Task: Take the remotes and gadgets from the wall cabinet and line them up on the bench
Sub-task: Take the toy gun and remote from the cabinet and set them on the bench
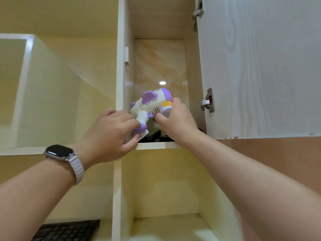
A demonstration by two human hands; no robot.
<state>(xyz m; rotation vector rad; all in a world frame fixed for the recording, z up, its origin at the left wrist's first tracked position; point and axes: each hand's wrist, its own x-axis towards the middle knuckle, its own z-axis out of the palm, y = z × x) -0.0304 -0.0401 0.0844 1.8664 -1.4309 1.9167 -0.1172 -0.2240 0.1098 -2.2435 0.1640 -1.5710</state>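
Glossy plastic toy gun (152,105); wood-grain cabinet door (260,66).

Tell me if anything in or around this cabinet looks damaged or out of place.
The open cabinet door has small chips along its bottom edge near the hinge side. Otherwise nothing stands out; both hands hold the purple and white toy gadget in the cabinet opening.

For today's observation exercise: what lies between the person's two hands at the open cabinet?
In the head view, a white-and-purple toy gun spans left hand to right hand.

Black keyboard (66,230), smartwatch (60,151)
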